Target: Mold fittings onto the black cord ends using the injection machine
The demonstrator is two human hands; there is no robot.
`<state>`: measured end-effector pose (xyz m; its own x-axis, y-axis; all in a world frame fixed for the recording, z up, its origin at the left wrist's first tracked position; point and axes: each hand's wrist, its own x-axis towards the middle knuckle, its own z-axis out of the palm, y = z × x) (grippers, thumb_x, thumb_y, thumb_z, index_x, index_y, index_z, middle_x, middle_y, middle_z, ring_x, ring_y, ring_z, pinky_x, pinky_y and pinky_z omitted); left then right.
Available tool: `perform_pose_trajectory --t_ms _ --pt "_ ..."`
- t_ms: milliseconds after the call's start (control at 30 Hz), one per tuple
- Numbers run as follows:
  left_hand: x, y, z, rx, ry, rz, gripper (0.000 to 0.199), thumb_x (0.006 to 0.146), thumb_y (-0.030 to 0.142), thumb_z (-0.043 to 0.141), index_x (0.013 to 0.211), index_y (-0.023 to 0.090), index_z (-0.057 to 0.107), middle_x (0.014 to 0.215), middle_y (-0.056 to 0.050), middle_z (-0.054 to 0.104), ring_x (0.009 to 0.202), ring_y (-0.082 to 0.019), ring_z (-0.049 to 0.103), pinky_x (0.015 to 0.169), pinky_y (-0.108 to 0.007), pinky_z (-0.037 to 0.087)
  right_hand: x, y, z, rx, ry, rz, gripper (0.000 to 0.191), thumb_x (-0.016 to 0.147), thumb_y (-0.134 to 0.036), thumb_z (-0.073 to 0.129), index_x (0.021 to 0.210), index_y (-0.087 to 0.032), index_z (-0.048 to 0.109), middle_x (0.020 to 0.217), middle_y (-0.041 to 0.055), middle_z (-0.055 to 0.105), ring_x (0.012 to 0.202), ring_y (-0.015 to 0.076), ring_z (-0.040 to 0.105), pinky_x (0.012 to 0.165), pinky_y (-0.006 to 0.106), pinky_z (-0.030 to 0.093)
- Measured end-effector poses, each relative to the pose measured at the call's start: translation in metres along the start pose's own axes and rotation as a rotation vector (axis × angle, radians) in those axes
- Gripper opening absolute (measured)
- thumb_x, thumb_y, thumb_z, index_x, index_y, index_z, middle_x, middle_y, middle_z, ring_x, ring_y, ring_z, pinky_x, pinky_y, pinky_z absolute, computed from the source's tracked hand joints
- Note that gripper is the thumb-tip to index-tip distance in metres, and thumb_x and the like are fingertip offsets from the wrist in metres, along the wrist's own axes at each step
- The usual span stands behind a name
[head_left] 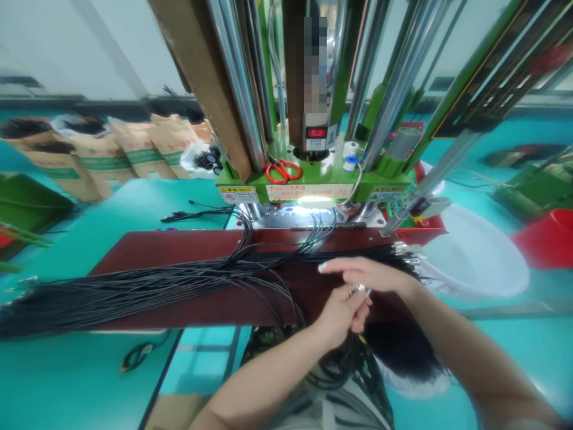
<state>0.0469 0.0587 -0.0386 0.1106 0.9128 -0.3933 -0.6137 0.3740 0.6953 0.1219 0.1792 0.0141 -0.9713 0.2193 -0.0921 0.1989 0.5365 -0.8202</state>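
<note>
Metal-tipped cable ends (pixel 359 289) sit at the fingertips of the left hand (pixel 339 316), which is curled closed around them. The right hand (pixel 371 276) reaches across just above it, its fingers stretched out and touching the same shiny tips; whether it is gripping them, I cannot tell.

Directly below both hands, a loose coil of black cable (pixel 335 370) hangs against the person's patterned clothing. Just to the right of it, a dense black tuft of cable ends (pixel 403 352) droops over a white container (pixel 414 385), partly hiding it.

Beyond the hands, many thin black cables (pixel 134 292) fan across a dark red board (pixel 156 248) lying on the teal desk (pixel 111 209), running off to the left and bunching up toward the right. Farther right of the hands, a wide white basin (pixel 474 251) sits close to the board, with shiny cable tips at its near rim; a red basin (pixel 548 242) stands past it.

Straight ahead stands a green moulding machine (pixel 313 179) with steel columns, red-handled scissors (pixel 283 172) resting on its base. Far to the left of the hands, brown paper sacks (pixel 134 149) stand in a row beside a plastic bag (pixel 199 158) holding something black.
</note>
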Motion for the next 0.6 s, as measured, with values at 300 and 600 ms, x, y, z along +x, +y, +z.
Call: perform_pose_trajectory --t_ms 300,600 --pt "-0.005 0.023 -0.036 -0.062 0.152 0.187 0.039 0.064 0.048 0.066 0.071 0.015 0.045 0.044 0.01 0.037 0.034 -0.001 0.027 0.035 -0.017 0.017 0.044 0.063 -0.04 -0.886 0.374 0.565 0.032 0.075 -0.001 0.034 0.099 -0.005 0.056 0.104 0.0232 0.056 0.101 0.0315 0.052 0.083 0.041 0.036" --pt "-0.003 0.019 -0.035 0.015 0.148 0.225 0.038 0.067 0.049 0.063 0.071 0.016 0.045 0.045 0.01 0.036 0.035 -0.001 0.027 0.036 -0.016 0.02 0.001 0.019 -0.031 -0.525 0.087 0.557 0.007 0.071 -0.016 0.045 0.076 -0.018 0.05 0.077 0.0035 0.062 0.064 0.0144 0.056 0.053 0.022 0.038"
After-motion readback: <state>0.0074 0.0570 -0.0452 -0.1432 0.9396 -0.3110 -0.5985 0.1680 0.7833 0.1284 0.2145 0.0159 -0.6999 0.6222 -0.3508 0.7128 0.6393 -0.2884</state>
